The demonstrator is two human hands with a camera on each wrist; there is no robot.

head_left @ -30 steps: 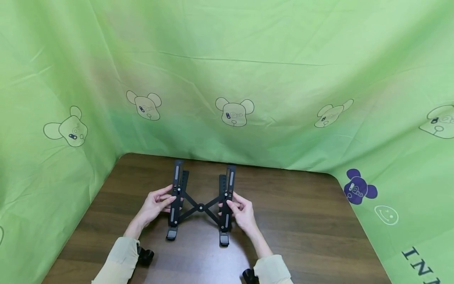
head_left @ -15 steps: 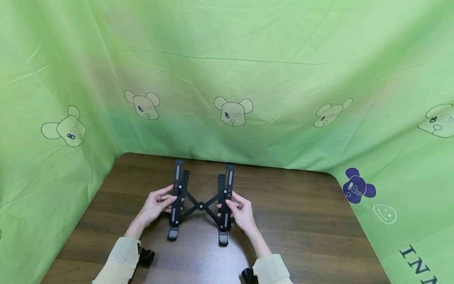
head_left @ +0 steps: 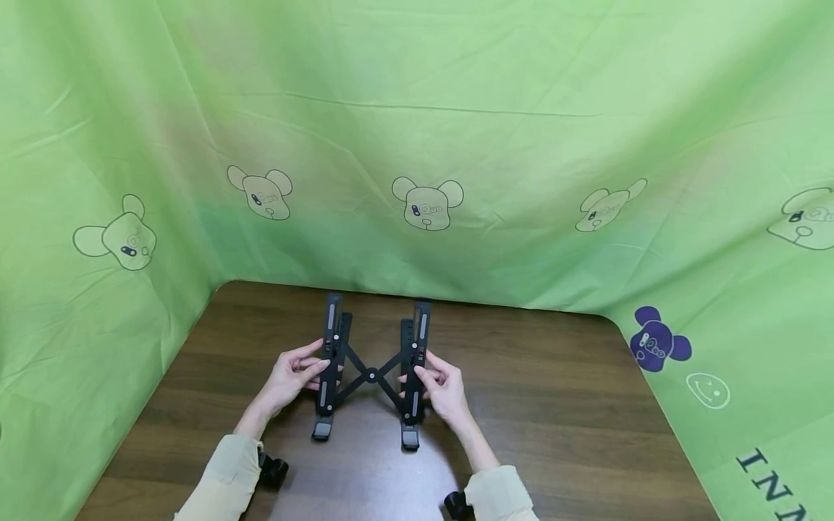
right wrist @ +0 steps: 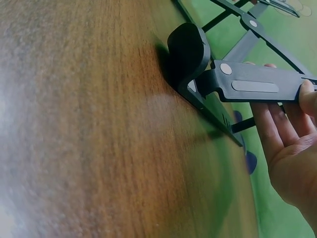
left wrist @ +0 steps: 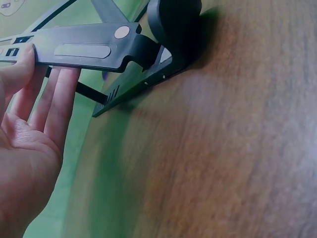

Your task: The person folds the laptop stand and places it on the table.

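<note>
A black folding laptop stand rests on the wooden table, its two long side arms joined by an X-shaped crosspiece. My left hand grips the left arm, thumb on top and fingers reaching underneath. On the other side my right hand holds the right arm in the same way. In the left wrist view the left arm of the stand shows a grey pad and a curved front lip above the base bar. The right wrist view shows the right arm raised above its base bar. Some fingertips are hidden behind the arms.
The brown wooden table spreads around the stand. A green cloth printed with bear heads hangs behind the table and along both sides. Black wrist cameras sit under the sleeves.
The left arm of the stand has shifted slightly to the right with my left hand, so the two arms are a little closer together. My right hand keeps nearly the same place.
</note>
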